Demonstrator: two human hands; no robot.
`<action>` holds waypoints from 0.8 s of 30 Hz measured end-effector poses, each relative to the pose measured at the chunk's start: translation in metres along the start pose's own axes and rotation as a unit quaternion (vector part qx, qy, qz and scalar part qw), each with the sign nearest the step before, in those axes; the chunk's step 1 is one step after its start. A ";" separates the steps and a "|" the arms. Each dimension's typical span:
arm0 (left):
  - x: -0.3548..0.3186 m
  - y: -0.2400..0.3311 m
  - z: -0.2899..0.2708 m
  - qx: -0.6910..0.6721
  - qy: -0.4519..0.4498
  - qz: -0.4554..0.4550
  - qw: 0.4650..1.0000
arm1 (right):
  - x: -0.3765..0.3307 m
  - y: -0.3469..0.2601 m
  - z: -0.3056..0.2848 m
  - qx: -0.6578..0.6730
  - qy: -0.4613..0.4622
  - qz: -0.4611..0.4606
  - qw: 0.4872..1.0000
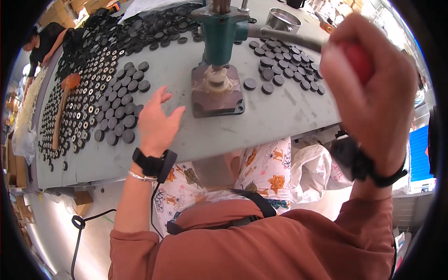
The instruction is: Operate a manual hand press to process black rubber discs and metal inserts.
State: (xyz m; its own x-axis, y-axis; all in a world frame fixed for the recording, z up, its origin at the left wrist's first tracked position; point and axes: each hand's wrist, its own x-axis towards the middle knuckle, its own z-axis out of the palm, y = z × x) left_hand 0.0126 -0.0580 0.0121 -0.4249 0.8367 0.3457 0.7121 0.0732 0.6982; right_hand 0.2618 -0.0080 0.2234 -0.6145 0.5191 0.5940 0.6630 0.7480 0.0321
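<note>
A green hand press (219,44) stands on the grey table, its ram down over a pale round fixture (217,81) on the base plate (217,107). A dark round piece seems to sit in the fixture; the tape around it makes this unclear. My right hand (373,74), slightly blurred, is wrapped round the red ball knob (357,63) of the press lever (291,39). Left of the base, my left hand (161,121) hovers with fingers apart and nothing in it. Dark grey round discs (119,102) lie close beside it.
More grey discs (289,63) lie right of the press, near a metal pot (283,21). Ring-shaped pieces (88,107) cover the table's left, with an orange-headed mallet (65,102) among them. Black caps (158,30) are heaped behind. Another person (46,42) works at far left.
</note>
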 end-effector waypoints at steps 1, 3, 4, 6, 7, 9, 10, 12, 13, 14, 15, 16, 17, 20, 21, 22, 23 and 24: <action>-0.005 -0.006 -0.008 0.033 0.008 -0.008 0.999 | -0.010 -0.005 0.007 0.002 -0.001 -0.002 1.000; -0.013 -0.017 -0.021 0.083 0.039 -0.009 0.996 | -0.028 -0.012 0.023 0.086 0.010 0.000 0.996; -0.015 -0.021 -0.023 0.081 0.037 -0.008 0.996 | -0.037 -0.013 0.032 0.105 0.023 -0.013 0.994; -0.016 -0.025 -0.031 0.132 0.048 -0.033 0.990 | -0.058 -0.020 0.045 0.101 -0.015 0.036 0.994; -0.014 -0.027 -0.032 0.144 0.050 -0.034 0.988 | -0.071 -0.019 0.054 0.103 -0.035 0.056 0.993; -0.010 -0.029 -0.036 0.153 0.038 -0.050 0.986 | -0.082 -0.018 0.066 0.079 -0.007 0.040 0.996; -0.009 -0.031 -0.039 0.166 0.028 -0.068 0.983 | -0.085 -0.019 0.071 0.080 0.011 0.038 0.996; -0.007 -0.034 -0.041 0.176 0.016 -0.070 0.982 | -0.089 -0.022 0.080 0.082 0.030 0.039 0.995; -0.007 -0.035 -0.042 0.184 0.006 -0.070 0.980 | -0.090 -0.023 0.083 0.084 0.050 0.040 0.994; -0.006 -0.039 -0.040 0.184 0.006 -0.071 0.980 | -0.091 -0.023 0.083 0.084 0.050 0.039 0.994; -0.006 -0.044 -0.040 0.206 -0.002 -0.053 0.977 | -0.091 -0.024 0.084 0.087 0.046 0.033 0.995; -0.005 -0.047 -0.042 0.229 -0.010 -0.035 0.973 | -0.091 -0.024 0.084 0.090 0.043 0.027 0.995; -0.001 -0.046 -0.041 0.233 -0.006 -0.038 0.972 | -0.088 -0.022 0.079 0.090 0.030 0.039 0.995; 0.007 -0.038 -0.041 0.278 -0.041 -0.046 0.959 | -0.076 -0.017 0.056 0.122 -0.001 0.047 0.991; 0.008 -0.040 -0.041 0.284 -0.042 -0.060 0.956 | -0.064 -0.014 0.047 0.146 0.029 0.042 0.988; 0.006 -0.039 -0.041 0.287 -0.043 -0.071 0.954 | -0.045 -0.015 0.031 0.139 0.040 0.087 0.986; 0.007 -0.033 -0.040 0.296 -0.043 -0.064 0.952 | -0.027 -0.001 0.028 0.114 0.078 0.028 0.990; 0.012 -0.025 -0.033 0.291 -0.044 -0.057 0.954 | -0.005 0.009 0.024 0.113 0.111 0.017 0.987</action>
State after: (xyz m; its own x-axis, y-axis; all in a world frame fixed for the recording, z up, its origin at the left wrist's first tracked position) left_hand -0.0283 -0.0679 0.0194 -0.4882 0.8457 0.2157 0.8644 0.4345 0.2529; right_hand 0.2607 0.0066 0.2013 -0.4673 0.4614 0.7541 0.5544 0.8174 -0.1565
